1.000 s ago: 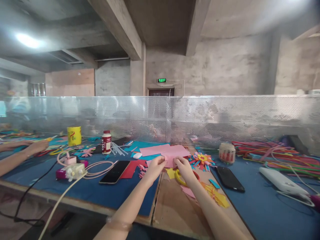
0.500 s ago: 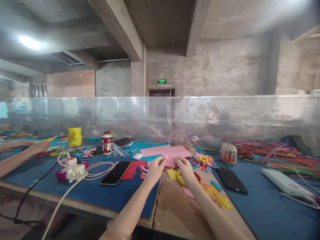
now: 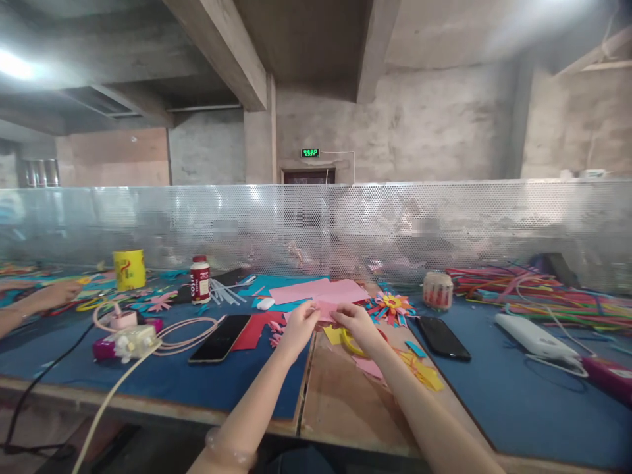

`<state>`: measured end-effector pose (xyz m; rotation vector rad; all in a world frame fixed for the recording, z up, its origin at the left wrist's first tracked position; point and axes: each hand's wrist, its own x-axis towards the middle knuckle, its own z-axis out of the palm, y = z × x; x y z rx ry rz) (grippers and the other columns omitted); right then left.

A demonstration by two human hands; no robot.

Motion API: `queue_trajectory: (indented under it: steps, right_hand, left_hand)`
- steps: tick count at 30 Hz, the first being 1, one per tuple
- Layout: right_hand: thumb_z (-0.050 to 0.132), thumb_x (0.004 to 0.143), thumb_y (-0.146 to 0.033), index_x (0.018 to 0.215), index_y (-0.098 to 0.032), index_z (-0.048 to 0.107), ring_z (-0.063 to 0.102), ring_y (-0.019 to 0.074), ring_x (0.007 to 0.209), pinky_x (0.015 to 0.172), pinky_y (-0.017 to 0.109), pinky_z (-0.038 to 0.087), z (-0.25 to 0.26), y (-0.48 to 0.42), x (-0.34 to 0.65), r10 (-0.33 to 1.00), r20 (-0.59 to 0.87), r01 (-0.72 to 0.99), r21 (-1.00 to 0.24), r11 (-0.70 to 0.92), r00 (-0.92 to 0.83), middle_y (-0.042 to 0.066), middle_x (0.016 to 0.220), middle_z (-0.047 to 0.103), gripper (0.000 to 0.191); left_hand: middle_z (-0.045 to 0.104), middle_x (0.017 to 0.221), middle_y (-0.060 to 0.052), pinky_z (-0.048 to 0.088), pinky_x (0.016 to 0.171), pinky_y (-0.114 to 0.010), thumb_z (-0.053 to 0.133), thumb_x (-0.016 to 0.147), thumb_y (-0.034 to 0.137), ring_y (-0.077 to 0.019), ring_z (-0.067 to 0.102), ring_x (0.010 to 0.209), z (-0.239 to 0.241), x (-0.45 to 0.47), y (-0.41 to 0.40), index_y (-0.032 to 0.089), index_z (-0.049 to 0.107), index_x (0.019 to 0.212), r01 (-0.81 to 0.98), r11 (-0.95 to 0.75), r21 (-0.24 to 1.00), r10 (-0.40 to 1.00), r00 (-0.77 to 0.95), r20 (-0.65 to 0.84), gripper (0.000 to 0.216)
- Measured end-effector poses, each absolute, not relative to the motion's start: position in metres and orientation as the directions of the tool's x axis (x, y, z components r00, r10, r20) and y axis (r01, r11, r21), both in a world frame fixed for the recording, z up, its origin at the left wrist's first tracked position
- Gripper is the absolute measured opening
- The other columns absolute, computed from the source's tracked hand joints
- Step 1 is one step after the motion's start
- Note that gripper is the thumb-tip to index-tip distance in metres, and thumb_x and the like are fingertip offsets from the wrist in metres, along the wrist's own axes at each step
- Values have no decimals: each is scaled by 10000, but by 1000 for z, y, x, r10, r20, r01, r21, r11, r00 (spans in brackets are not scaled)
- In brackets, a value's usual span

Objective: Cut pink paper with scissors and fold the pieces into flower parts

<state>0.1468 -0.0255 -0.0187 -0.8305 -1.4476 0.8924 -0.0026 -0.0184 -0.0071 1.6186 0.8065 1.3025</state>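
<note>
Pinching a small pink paper piece [image 3: 323, 309] at frame centre: left hand [image 3: 300, 324] and right hand [image 3: 353, 322] each closed on one edge, apparently to keep it taut above the table [image 3: 340, 401] (yellow scissors [image 3: 349, 343] lie just under the right hand, within reach).

Both hands [image 3: 328, 322] pinch a small pink paper [image 3: 323, 309] above the table [image 3: 340, 401].

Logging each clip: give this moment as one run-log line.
left hand: pinches pink paper | right hand: pinches same piece | nearby: paper flower, black phone at right | far left: another person's hand
</note>
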Motion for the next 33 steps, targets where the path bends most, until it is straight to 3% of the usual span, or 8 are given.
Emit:
queue_trajectory:
  steps: [4,7,13,17,21,27,33]
  right_hand:
    - [670,605,-300,659,-167,607,532,106,568,583,227,425,-18,-27,149,914,395,-158,-912,379,-90,-20,620,564,157]
    - [659,600,-268,748,-171,653,553,115,591,603,240,436,-18,-27,151,913,397,-180,-909,376,-93,-1,677,615,177]
    - [514,614,-175,744,-163,694,561,134,636,633,253,439,-17,-27,154,865,499,76,-861,502,-59,16,699,645,223]
    - [444,630,-182,790,-158,694,565,139,662,639,249,450,-16,-30,153,876,479,97,-870,482,-61,29,742,638,298]
    - [511,687,-286,880,-152,663,554,141,662,601,243,436,-17,-30,151,871,491,143,-860,489,-28,33,755,636,280]
    - [542,726,-330,750,-140,660,551,150,666,635,252,403,-19,-31,149,813,578,402,-730,553,-71,38,701,647,225]
    - [547,721,-364,742,-146,650,532,140,631,592,238,393,-19,-33,149,831,547,388,-748,538,-98,27,699,635,242]
  left_hand:
    - [646,735,-35,490,594,-261,474,689,168,-153,620,621,-6,-3,-17,163,553,861,-144,-287,947,907,278,317,190]
    - [660,697,-46,486,601,-273,453,684,168,-167,630,623,-6,-4,-16,155,567,854,-195,-237,952,916,282,286,205]
    - [670,778,-85,490,658,-301,483,759,349,-192,641,715,-10,-5,-13,134,563,825,-212,-220,952,901,329,281,238]
    - [649,799,-65,498,669,-302,563,715,269,-181,626,750,-12,-4,-15,150,543,837,-95,-327,940,895,287,341,171]
    - [625,813,-63,495,654,-290,516,737,208,-174,618,760,-12,-4,-21,150,521,858,-31,-389,921,878,288,381,134]
    - [590,753,-39,480,609,-269,527,730,244,-170,601,715,-17,-5,-16,151,516,796,58,-466,883,852,298,430,115]
    - [617,792,-60,468,598,-273,536,724,297,-181,596,718,-21,-5,-11,145,559,785,120,-494,861,849,279,449,165]
